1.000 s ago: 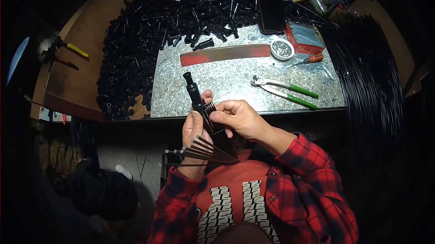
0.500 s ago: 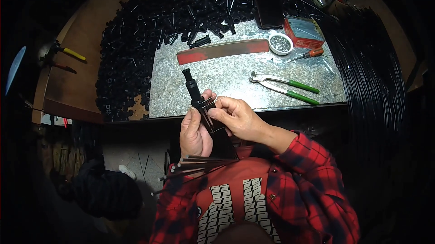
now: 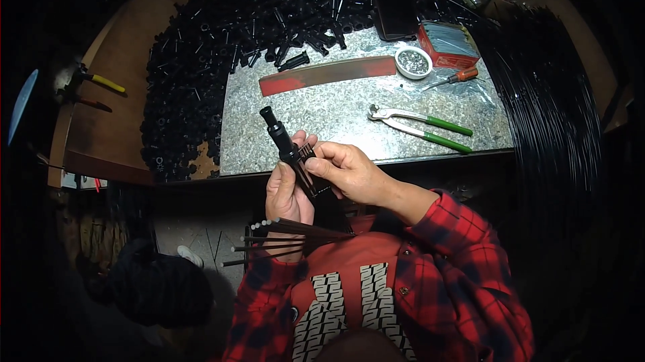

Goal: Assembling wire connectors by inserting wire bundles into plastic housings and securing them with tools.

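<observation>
My left hand (image 3: 285, 191) is closed around a black tubular umbrella runner (image 3: 277, 135), which tilts up and to the left over the table's front edge. Thin black ribs (image 3: 306, 184) run down from its collar between my hands. The fingers of my right hand (image 3: 342, 167) pinch the ribs' ends beside the collar; the exact contact point is hidden. Below my hands, several dark rods with pale round ends (image 3: 259, 240) fan out to the left across my left wrist. How they join the part cannot be made out.
Green-handled pincers (image 3: 423, 128) lie on the speckled tabletop (image 3: 322, 107). Behind are a red-brown strip (image 3: 329, 74), a white bowl of small metal pieces (image 3: 413, 63), a screwdriver (image 3: 463, 76), a red box (image 3: 447, 46) and a phone (image 3: 392, 1). Black parts (image 3: 185, 86) heap left; black rods (image 3: 551, 107) hang right.
The umbrella runner leans farther left, its tip now lower and more to the left. The rods' pale ends have shifted and spread differently. Both hands keep their grip.
</observation>
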The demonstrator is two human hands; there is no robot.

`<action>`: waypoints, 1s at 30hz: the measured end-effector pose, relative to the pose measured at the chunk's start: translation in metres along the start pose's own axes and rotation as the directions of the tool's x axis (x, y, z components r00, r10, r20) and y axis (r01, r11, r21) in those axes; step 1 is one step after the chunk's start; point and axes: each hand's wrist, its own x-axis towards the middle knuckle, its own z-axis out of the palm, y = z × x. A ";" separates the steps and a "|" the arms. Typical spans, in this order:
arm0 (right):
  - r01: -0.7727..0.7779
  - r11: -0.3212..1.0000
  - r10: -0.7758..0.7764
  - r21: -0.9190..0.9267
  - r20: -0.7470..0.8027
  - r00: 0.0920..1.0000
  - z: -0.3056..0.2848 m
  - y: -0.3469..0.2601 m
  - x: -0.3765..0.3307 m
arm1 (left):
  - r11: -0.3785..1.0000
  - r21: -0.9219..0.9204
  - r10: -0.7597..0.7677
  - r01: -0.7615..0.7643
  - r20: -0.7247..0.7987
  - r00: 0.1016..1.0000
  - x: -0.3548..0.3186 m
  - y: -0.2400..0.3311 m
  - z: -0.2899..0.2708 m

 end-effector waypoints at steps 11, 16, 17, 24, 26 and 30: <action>0.003 0.999 -0.005 0.036 0.049 0.999 -0.003 -0.001 0.000 | 0.997 0.056 -0.063 0.057 0.107 0.992 0.004 0.005 0.000; -0.010 1.000 0.009 0.018 0.043 0.999 -0.003 -0.001 0.000 | 0.992 0.128 -0.014 -0.001 0.118 0.993 0.003 0.005 0.004; -0.010 1.000 0.010 0.020 0.041 0.999 -0.004 -0.001 0.000 | 0.990 0.141 -0.009 -0.007 0.111 0.994 0.002 0.007 0.005; -0.011 0.999 0.008 0.032 0.081 0.997 -0.002 -0.005 0.002 | 0.998 -0.024 -0.056 0.057 0.062 0.997 0.003 0.009 -0.002; -0.018 1.000 0.016 0.025 0.069 0.997 -0.003 -0.003 0.002 | 0.999 0.008 -0.034 0.034 0.045 0.998 0.005 0.006 -0.002; -0.055 0.998 0.052 0.033 0.064 0.997 -0.001 -0.006 0.002 | 0.997 0.056 -0.048 0.047 0.010 0.999 0.006 0.010 -0.001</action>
